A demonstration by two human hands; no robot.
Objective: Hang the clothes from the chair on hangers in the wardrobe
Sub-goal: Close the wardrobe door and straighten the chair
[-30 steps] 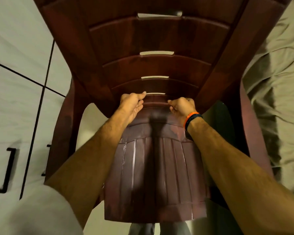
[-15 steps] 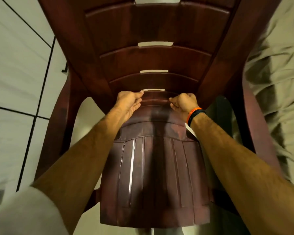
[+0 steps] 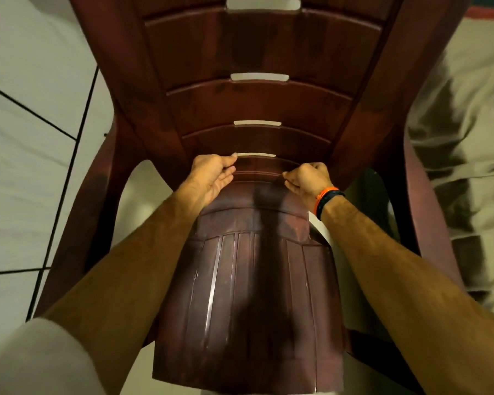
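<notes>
A dark maroon plastic chair [image 3: 257, 104] fills the view, seen from above, with a slotted backrest and a ribbed seat [image 3: 248, 295]. I see no clothes on it. Both my hands reach to where the backrest meets the seat. My left hand [image 3: 211, 178] has its thumb by the lowest slot and its fingers loosely bent below, with nothing visible between them. My right hand [image 3: 305, 179], which wears an orange and dark wristband, is curled with thumb and forefinger together. Nothing shows in its grip.
Pale panels with dark seams [image 3: 35, 132] lie to the left of the chair. A rumpled beige bedsheet [image 3: 462, 132] lies close along the chair's right side. The chair's armrests [image 3: 97, 212] flank both forearms.
The view has shifted, so the black handles at the left are out of sight. My hands stay at the backrest base, slightly farther apart.
</notes>
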